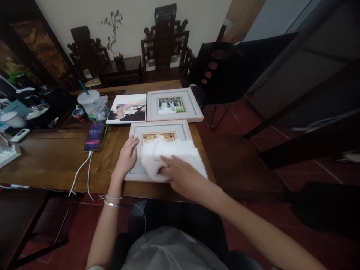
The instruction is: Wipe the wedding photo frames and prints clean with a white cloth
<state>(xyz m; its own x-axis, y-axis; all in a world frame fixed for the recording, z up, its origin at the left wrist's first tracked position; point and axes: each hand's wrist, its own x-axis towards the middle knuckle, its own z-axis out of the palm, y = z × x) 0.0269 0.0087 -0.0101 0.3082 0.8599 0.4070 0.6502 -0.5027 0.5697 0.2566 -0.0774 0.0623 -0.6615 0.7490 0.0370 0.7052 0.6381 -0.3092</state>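
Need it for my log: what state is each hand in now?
Left hand: open, resting on the left side of the nearest pale rectangular picture frame.
Right hand: holding a fluffy white cloth over that frame.

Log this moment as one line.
left hand: on left edge of pale rectangular wood-look picture frame | right hand: on white fluffy cloth over that frame | beyond: similar framed photo, white-edged photo panel
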